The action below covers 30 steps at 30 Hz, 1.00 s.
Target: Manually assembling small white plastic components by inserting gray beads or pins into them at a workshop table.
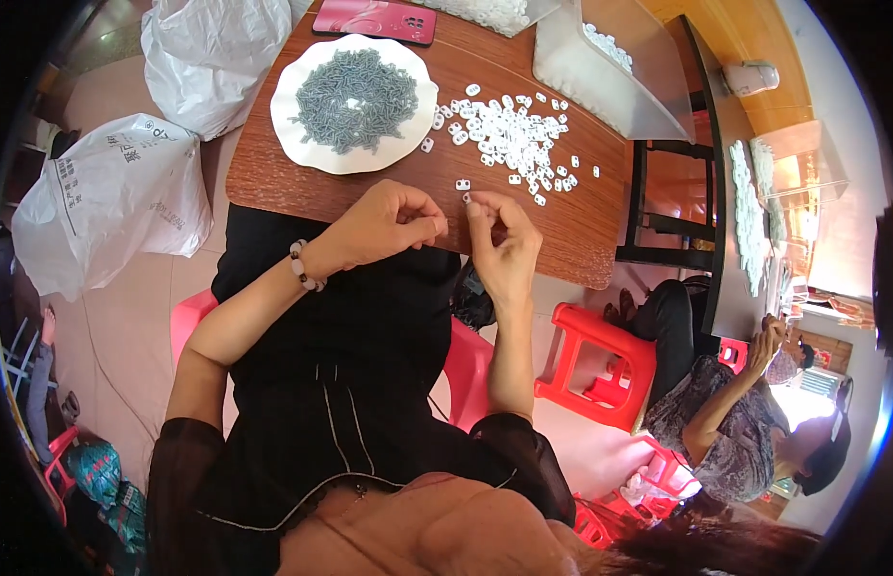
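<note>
My left hand (393, 228) is closed in a pinch over the table's near edge; whatever is between its fingertips is hidden. Beside it, my right hand (506, 242) pinches a tiny grey piece, apparently a screw (467, 199), between thumb and forefinger. Just beyond those fingertips lies a small white plastic piece with two holes (463, 184). A heap of similar white two-hole pieces (513, 136) spreads over the table. To its left, a white scalloped plate (289, 144) carries a pile of small grey screws (355, 101).
On the brown wooden table (571, 240), a red phone (374, 21) lies at the far edge. A translucent bin (609, 91) stands far right. White sacks (115, 202) are on the floor at left. A red stool (600, 370) and another person (725, 422) are at right.
</note>
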Motion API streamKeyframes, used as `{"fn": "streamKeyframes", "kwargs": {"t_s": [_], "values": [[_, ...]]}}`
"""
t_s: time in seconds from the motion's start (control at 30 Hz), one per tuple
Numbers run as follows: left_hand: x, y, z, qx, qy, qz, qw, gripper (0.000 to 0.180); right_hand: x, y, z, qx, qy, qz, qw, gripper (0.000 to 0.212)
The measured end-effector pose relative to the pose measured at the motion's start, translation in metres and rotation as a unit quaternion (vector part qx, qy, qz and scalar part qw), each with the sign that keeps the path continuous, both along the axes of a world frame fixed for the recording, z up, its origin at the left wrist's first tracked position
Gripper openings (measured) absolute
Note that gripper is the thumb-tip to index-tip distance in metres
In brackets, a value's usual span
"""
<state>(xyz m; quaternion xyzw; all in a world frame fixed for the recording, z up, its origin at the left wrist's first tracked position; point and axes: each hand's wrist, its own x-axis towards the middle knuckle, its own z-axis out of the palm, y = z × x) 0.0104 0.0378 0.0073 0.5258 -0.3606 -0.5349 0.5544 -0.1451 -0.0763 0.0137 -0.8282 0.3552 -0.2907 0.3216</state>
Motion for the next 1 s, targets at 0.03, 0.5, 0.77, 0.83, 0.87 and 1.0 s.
{"fn": "streamKeyframes", "kwargs": {"t_s": [0.03, 0.5, 0.77, 0.83, 0.87, 1.0], "values": [[0.002, 0.001, 0.001, 0.016, 0.025, -0.018, 0.999, 0.017, -0.002, 0.002, 0.002, 0.063, -0.046, 0.054, 0.995, 0.009], [0.007, 0.004, -0.002, 0.03, 0.08, -0.021, 0.996, 0.022, 0.0, 0.015, 0.005, 0.206, -0.108, 0.13, 0.964, 0.006], [0.012, 0.008, -0.007, 0.024, 0.133, 0.002, 0.991, 0.022, 0.007, 0.019, 0.008, 0.104, -0.111, 0.145, 0.978, 0.006], [0.009, 0.009, -0.006, 0.018, 0.124, 0.024, 0.992, 0.02, 0.008, 0.018, 0.008, 0.085, -0.112, 0.145, 0.979, 0.008], [0.007, 0.009, -0.006, 0.012, 0.114, 0.046, 0.992, 0.019, 0.009, 0.017, 0.008, 0.085, -0.111, 0.146, 0.979, 0.008], [0.005, 0.009, -0.002, 0.014, 0.061, 0.11, 0.992, 0.016, 0.011, 0.004, 0.008, -0.07, -0.023, 0.032, 0.997, 0.015]]}}
